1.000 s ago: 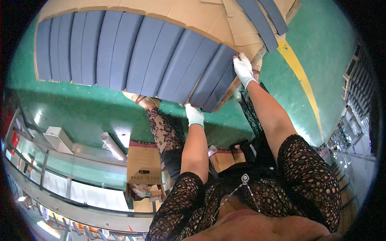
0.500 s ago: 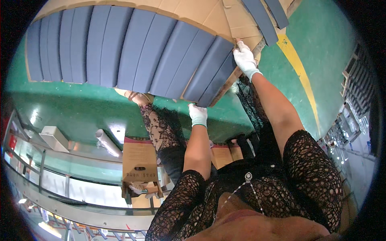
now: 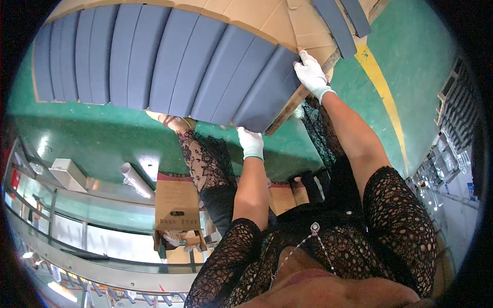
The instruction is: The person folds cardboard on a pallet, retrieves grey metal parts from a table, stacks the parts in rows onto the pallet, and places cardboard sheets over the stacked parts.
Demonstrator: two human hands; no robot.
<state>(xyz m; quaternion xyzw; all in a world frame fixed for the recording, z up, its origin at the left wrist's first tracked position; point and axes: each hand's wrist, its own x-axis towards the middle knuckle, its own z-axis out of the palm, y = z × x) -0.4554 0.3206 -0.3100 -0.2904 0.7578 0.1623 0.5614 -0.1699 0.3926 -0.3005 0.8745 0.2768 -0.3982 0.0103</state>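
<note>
Long blue-grey panels [image 3: 172,64] lie side by side in a row on brown cardboard [image 3: 246,20]. Both my hands wear white gloves and are at the end panel [image 3: 272,87] on the right of the row. My left hand [image 3: 250,142] has its fingers closed on that panel's near end. At its far right corner, my right hand [image 3: 311,73] grips the edge, thumb and fingertips at the panel. The end panel rests against its neighbour. Some fingertips are hidden by the panel and the gloves.
A wooden pallet edge [image 3: 287,109] runs beside the end panel. More blue-grey strips [image 3: 335,28] lie at the far right on cardboard. Yellow tape [image 3: 382,84] crosses the green floor [image 3: 411,46]. Behind me stand a cardboard box [image 3: 177,203], a white bin [image 3: 69,174] and a metal frame [image 3: 128,277].
The end panel has shifted left with both hands, and the cardboard gap between it and its neighbour has closed. More of the wooden edge shows on its right.
</note>
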